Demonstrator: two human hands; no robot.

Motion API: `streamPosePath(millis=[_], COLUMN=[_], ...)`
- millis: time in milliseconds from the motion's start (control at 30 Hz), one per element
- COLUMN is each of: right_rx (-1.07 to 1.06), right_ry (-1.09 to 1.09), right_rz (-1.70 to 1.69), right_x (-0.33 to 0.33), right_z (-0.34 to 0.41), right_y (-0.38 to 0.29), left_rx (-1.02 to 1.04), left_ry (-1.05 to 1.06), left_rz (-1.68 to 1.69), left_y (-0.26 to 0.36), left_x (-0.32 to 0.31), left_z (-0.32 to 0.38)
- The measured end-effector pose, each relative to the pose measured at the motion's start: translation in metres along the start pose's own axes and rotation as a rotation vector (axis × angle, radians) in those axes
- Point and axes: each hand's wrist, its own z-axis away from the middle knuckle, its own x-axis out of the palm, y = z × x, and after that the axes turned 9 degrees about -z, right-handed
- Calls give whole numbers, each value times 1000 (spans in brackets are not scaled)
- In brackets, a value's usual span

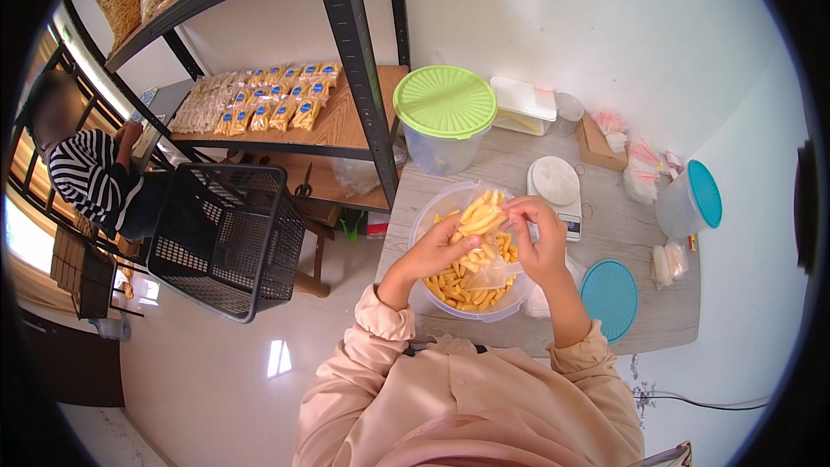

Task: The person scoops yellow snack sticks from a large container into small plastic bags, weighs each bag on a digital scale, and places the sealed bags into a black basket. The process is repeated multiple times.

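Observation:
Above a round clear plastic tub (421, 220) of yellow stick-shaped snacks (463, 295), my left hand (441, 248) holds a clear plastic bag (480, 217) filled with the same snacks. My right hand (535, 233) pinches the upper right edge of that bag. A clear plastic scoop (489, 274) lies on the snacks in the tub, its handle pointing right, below my right hand. Behind my right hand stands a white digital kitchen scale (554, 185). A blue-green round lid (608, 300) lies on the table to the right of the tub.
A lidded green-topped container (444, 104), a cardboard box (600, 143), plastic bags (640, 175) and a blue-lidded container (687, 201) stand around the table. At left are a shelf (350, 120) with rows of packed snacks, a black plastic crate (227, 240) and a seated person (94, 168).

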Motion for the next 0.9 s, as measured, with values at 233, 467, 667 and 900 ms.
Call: streamPosePath(millis=[233,467,667,900], right_rx=[-32,45,17,14], right_ry=[-14,-177,-162,-218], right_rz=[73,158,116,84], right_x=[-1,-4,-7,-12], right_z=[-2,0,-1,-2], right_y=[4,1,-4,-4], left_rx=[177,141,119,24], left_ry=[57,7,52,92], left_rz=[60,-287,-94,-84], left_y=[-10,3,3,-5], left_x=[6,10,14,14], left_z=[-2,3,0,1])
